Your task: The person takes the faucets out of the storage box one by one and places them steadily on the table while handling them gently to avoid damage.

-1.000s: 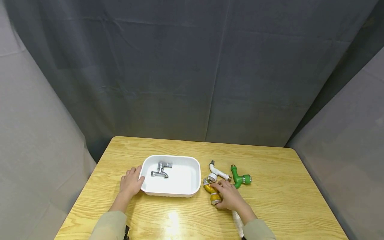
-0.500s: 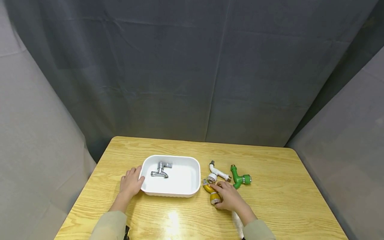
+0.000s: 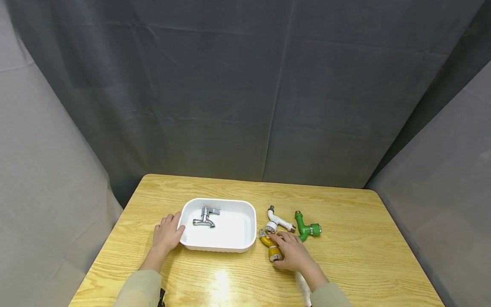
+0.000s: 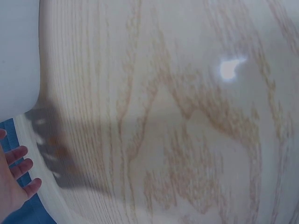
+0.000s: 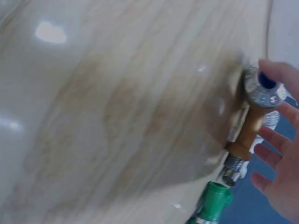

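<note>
Yellow tap shifted slightly | right hand gripping | white tap adjacent | left hand relaxed

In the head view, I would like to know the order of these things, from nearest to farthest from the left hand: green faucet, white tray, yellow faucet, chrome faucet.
1. White tray: the left hand is at its left end.
2. Chrome faucet: inside, in the left half.
3. Yellow faucet: just right of the tray.
4. Green faucet: farthest right.
</note>
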